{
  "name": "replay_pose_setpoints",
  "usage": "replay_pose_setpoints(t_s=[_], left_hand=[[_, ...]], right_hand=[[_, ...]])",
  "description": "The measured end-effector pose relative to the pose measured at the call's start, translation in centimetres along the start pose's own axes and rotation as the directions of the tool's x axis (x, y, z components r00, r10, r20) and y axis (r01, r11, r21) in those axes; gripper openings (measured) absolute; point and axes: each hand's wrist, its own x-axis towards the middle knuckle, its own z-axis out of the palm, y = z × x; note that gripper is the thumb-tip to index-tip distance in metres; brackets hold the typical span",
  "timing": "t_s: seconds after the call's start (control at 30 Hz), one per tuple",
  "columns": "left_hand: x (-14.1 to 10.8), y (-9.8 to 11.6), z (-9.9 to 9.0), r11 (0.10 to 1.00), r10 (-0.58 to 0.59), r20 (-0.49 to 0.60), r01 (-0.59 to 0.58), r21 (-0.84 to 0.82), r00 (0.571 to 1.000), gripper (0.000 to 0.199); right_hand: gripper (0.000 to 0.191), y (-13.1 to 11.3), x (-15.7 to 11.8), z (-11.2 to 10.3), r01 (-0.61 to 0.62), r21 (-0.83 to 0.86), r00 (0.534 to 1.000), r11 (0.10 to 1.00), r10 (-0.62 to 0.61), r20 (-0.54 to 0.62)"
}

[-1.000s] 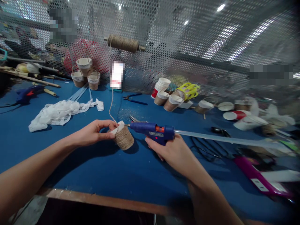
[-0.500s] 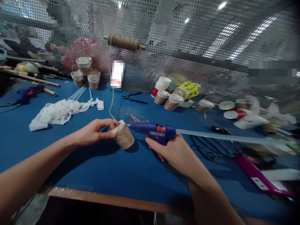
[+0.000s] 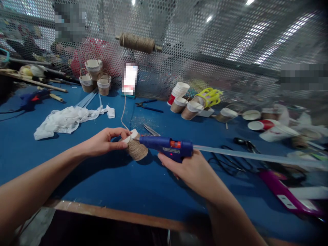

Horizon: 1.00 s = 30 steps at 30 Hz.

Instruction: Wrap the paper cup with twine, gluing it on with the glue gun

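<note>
My left hand (image 3: 112, 139) pinches the white rim of a paper cup (image 3: 137, 149) whose side is wrapped in brown twine; the cup lies tilted above the blue table. A loose strand of twine (image 3: 123, 111) runs from the cup up to a spool (image 3: 137, 43) on the mesh. Wrapped round the handle of a blue glue gun (image 3: 166, 145) is my right hand (image 3: 189, 167). The gun's metal nozzle is at the twine near the cup's rim. A long clear glue stick (image 3: 230, 153) sticks out of its back. Behind the cup lie metal scissors or tweezers (image 3: 151, 130).
Crumpled white lace (image 3: 64, 119) lies at left, near finished twine-covered cups (image 3: 104, 85). Pliers (image 3: 151, 107) rest in the middle. More cups (image 3: 192, 110) stand at back right. A black cable (image 3: 228, 162) and a purple power strip (image 3: 278, 191) lie at right. Metal mesh (image 3: 174, 61) rises behind.
The glue gun's nozzle has shifted slightly left and down along the cup's rim, and the cup has turned a little. The whole view has moved slightly.
</note>
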Motion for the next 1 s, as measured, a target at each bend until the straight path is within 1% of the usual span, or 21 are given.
replay_pose_setpoints(t_s=[0.1,0.23,0.3,0.4,0.5,0.6,0.67,0.8,0.93,1.0], left_hand=[[0.0,0.0,0.0,1.0,0.0,-0.003,0.0,0.01,1.0,0.012],[0.0,-0.1,0.0,1.0,0.013,0.005,-0.013,0.006,1.0,0.012],[0.0,-0.1,0.0,1.0,0.015,0.0,-0.015,-0.002,1.0,0.012],[-0.1,0.0,0.0,1.0,0.017,-0.004,-0.017,-0.004,1.0,0.011],[-0.1,0.0,0.0,0.999,0.032,0.004,-0.032,0.0,0.999,0.011],[-0.1,0.0,0.0,0.999,0.035,0.009,-0.035,0.007,0.999,0.011],[-0.1,0.0,0.0,0.999,0.032,0.015,-0.032,0.006,0.999,0.011],[-0.1,0.0,0.0,0.999,0.044,0.024,-0.045,0.008,0.999,0.012],[-0.1,0.0,0.0,0.999,0.043,0.022,-0.043,0.009,0.999,0.012],[-0.1,0.0,0.0,0.999,0.04,0.021,-0.041,0.01,0.999,0.012]], right_hand=[[0.026,-0.2,-0.1,0.3,0.025,-0.024,1.0,0.999,-0.025,-0.009],[0.017,0.0,0.0,0.3,0.106,-0.065,0.994,0.992,-0.108,-0.019],[0.021,0.2,0.2,0.1,0.109,-0.058,0.994,0.992,-0.11,-0.009],[0.025,0.4,0.5,-0.3,0.06,-0.022,0.998,0.998,-0.06,0.005],[0.025,0.4,0.9,-0.4,0.005,0.012,1.0,1.0,-0.005,-0.025],[0.027,0.2,1.3,-0.3,-0.106,0.107,0.994,0.989,0.109,-0.021],[0.027,0.1,1.4,-0.2,-0.159,0.158,0.987,0.975,0.162,-0.01],[0.028,0.2,1.5,-0.1,-0.183,0.183,0.982,0.966,0.189,-0.016],[0.027,0.3,1.5,-0.1,-0.17,0.164,0.984,0.972,0.176,-0.021],[0.027,0.3,1.4,-0.1,-0.192,0.161,0.98,0.968,0.198,-0.017]])
